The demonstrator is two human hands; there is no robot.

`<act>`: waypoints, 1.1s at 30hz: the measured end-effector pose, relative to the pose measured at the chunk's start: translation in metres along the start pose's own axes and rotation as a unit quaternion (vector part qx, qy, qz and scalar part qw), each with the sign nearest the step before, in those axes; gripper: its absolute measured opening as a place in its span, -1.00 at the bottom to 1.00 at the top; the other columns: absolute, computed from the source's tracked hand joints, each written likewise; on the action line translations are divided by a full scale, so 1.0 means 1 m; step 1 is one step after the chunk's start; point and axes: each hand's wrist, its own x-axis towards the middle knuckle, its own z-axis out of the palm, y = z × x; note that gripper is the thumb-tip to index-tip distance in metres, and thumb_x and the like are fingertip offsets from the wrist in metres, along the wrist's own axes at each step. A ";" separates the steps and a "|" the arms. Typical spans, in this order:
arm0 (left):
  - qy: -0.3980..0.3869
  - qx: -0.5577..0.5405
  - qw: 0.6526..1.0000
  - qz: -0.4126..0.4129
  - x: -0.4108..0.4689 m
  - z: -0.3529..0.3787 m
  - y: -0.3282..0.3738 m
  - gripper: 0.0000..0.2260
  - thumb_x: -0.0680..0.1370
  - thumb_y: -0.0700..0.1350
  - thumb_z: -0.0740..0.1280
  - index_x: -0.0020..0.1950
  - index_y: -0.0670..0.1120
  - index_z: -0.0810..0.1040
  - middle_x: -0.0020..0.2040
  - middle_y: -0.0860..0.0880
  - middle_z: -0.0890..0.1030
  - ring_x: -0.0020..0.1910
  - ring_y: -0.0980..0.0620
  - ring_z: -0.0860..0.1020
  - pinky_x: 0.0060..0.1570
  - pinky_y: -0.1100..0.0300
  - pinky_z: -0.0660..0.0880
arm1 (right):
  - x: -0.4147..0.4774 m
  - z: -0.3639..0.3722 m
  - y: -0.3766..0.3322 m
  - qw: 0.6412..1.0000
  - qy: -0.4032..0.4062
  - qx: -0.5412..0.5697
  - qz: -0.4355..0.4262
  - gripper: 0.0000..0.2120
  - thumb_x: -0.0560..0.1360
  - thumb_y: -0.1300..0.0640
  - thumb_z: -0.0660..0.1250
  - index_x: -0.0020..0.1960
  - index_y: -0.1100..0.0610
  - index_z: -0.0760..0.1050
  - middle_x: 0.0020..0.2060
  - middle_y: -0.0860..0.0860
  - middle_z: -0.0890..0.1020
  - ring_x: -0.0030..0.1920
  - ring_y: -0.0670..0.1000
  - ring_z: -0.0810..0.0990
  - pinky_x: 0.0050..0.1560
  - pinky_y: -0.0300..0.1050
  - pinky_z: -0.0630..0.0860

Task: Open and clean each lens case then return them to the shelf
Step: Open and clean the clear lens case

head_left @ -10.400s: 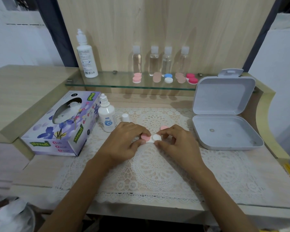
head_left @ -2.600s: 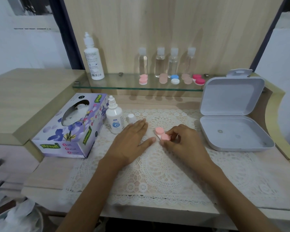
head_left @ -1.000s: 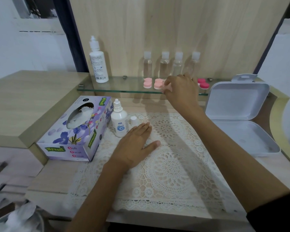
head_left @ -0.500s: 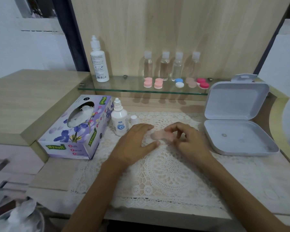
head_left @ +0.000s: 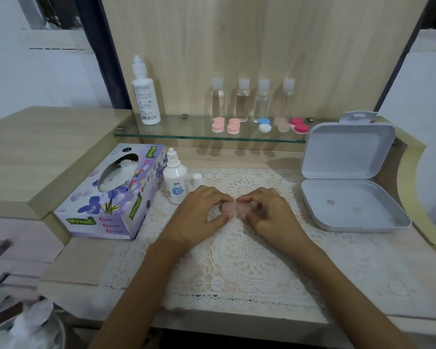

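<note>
The left hand (head_left: pixel 199 212) and right hand (head_left: pixel 272 215) meet over the white lace mat (head_left: pixel 237 260) on the pale wooden surface (head_left: pixel 81 260). Each pinches one end of a pale beige-pink plastic lens case (head_left: pixel 233 207) with curled fingertips. The case is too blurred to tell whether its caps are on. On the far glass shelf (head_left: pixel 186 127) lie two pink lens cases (head_left: pixel 217 124), a blue-and-white lens case (head_left: pixel 264 124), a beige lens case (head_left: pixel 282 124) and a red lens case (head_left: pixel 298 125). A small white dropper bottle (head_left: pixel 175 181) stands left of the hands, beside a purple floral tissue box (head_left: pixel 113 195). An open grey plastic box (head_left: pixel 350 177) sits to the right.
</note>
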 end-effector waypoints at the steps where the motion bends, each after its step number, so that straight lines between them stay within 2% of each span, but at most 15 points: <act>1: -0.001 -0.004 1.000 -0.002 0.000 0.000 0.001 -0.67 0.47 0.15 0.25 0.13 0.03 0.58 0.02 0.16 0.57 0.08 0.16 0.46 0.12 0.06 0.42 | 0.000 0.000 0.000 1.000 0.001 -0.002 0.001 -0.75 0.42 0.17 0.45 0.09 0.04 0.61 -0.14 -0.15 0.52 -0.07 -0.15 0.37 -0.11 -0.44 0.24; 4: 0.003 -0.016 1.000 -0.011 0.000 0.000 0.002 -0.67 0.43 0.19 0.30 0.09 0.05 0.59 -0.03 0.19 0.56 0.05 0.19 0.45 0.12 0.11 0.40 | 0.000 0.001 -0.001 1.000 0.002 -0.007 0.003 -0.76 0.41 0.18 0.46 0.08 0.03 0.61 -0.19 -0.16 0.47 -0.12 -0.23 0.34 -0.14 -0.42 0.24; 7: 0.013 -0.028 0.999 -0.019 0.001 0.000 0.001 -0.69 0.39 0.12 0.40 0.06 0.03 0.62 -0.06 0.19 0.55 0.03 0.18 0.45 0.11 0.18 0.39 | 0.000 0.003 -0.002 1.000 0.005 -0.010 0.001 -0.76 0.40 0.21 0.46 0.06 0.06 0.61 -0.22 -0.17 0.43 -0.15 -0.26 0.33 -0.16 -0.37 0.23; 11: 0.033 -0.027 0.999 -0.028 0.003 0.001 0.001 -0.75 0.36 0.03 0.51 0.00 0.02 0.64 -0.12 0.18 0.57 -0.03 0.18 0.47 0.04 0.23 0.38 | 0.000 0.005 -0.002 1.000 0.008 -0.004 -0.004 -0.75 0.39 0.25 0.47 0.05 0.10 0.61 -0.21 -0.11 0.45 -0.17 -0.18 0.36 -0.15 -0.30 0.27; 13: 0.045 -0.031 0.998 -0.037 0.003 0.001 0.002 -0.74 0.33 0.05 0.53 -0.05 0.02 0.64 -0.15 0.16 0.60 -0.07 0.18 0.49 0.00 0.23 0.40 | 0.000 0.007 -0.002 1.000 0.007 -0.007 -0.005 -0.75 0.38 0.25 0.47 0.05 0.11 0.61 -0.19 -0.05 0.48 -0.17 -0.11 0.39 -0.15 -0.27 0.31; 18: 0.057 -0.042 0.995 -0.073 0.001 0.001 0.006 -0.72 0.29 0.05 0.57 -0.12 -0.02 0.60 -0.21 0.11 0.58 -0.12 0.14 0.51 -0.05 0.19 0.45 | 0.001 0.007 -0.001 1.000 0.004 0.005 0.001 -0.74 0.37 0.26 0.48 0.04 0.10 0.62 -0.17 -0.02 0.50 -0.19 -0.12 0.40 -0.17 -0.28 0.31; 21: 0.048 -0.043 0.996 -0.064 0.000 0.001 0.006 -0.69 0.32 0.09 0.54 -0.08 -0.01 0.55 -0.15 0.13 0.55 -0.08 0.18 0.48 -0.04 0.24 0.41 | 0.000 0.006 -0.002 1.000 0.002 0.017 0.004 -0.75 0.38 0.26 0.48 0.03 0.08 0.61 -0.17 -0.02 0.50 -0.20 -0.14 0.42 -0.18 -0.31 0.33; 24: 0.004 -0.032 0.999 -0.026 0.000 0.003 0.004 -0.64 0.41 0.19 0.36 0.11 0.05 0.52 0.01 0.20 0.54 0.05 0.22 0.44 0.12 0.19 0.35 | -0.001 0.005 -0.003 1.000 0.000 0.022 0.007 -0.76 0.38 0.27 0.47 0.03 0.08 0.61 -0.18 -0.04 0.48 -0.22 -0.16 0.41 -0.19 -0.36 0.31; 26: -0.012 -0.025 1.000 -0.008 0.000 0.004 0.002 -0.70 0.46 0.11 0.29 0.15 0.06 0.54 0.03 0.19 0.54 0.07 0.20 0.44 0.14 0.13 0.34 | -0.001 0.004 -0.004 1.000 -0.001 0.026 0.007 -0.77 0.39 0.26 0.47 0.02 0.08 0.61 -0.19 -0.04 0.47 -0.22 -0.16 0.41 -0.20 -0.38 0.30; 28: 0.003 -0.047 0.999 -0.017 0.001 0.003 0.001 -0.77 0.46 0.03 0.34 0.08 0.04 0.59 -0.02 0.18 0.57 0.02 0.20 0.46 0.08 0.18 0.37 | -0.001 0.004 -0.004 1.000 -0.003 0.027 0.008 -0.77 0.39 0.25 0.47 0.02 0.08 0.61 -0.19 -0.04 0.48 -0.22 -0.16 0.41 -0.21 -0.40 0.29; 30: 0.021 -0.061 0.997 -0.036 0.001 0.001 0.003 -0.80 0.42 0.05 0.44 -0.01 0.03 0.60 -0.08 0.16 0.58 -0.03 0.21 0.47 0.02 0.23 0.38 | -0.001 0.004 -0.004 1.000 -0.006 0.025 0.008 -0.77 0.39 0.26 0.47 0.03 0.09 0.61 -0.18 -0.02 0.49 -0.21 -0.15 0.41 -0.20 -0.40 0.29; 33: 0.034 -0.049 0.996 -0.060 0.000 0.002 0.005 -0.71 0.33 0.12 0.51 -0.09 0.01 0.56 -0.14 0.14 0.56 -0.08 0.21 0.46 -0.06 0.36 0.37 | -0.001 0.004 -0.004 0.999 -0.006 0.030 0.012 -0.75 0.38 0.29 0.47 0.03 0.08 0.62 -0.17 -0.01 0.49 -0.20 -0.15 0.40 -0.18 -0.34 0.31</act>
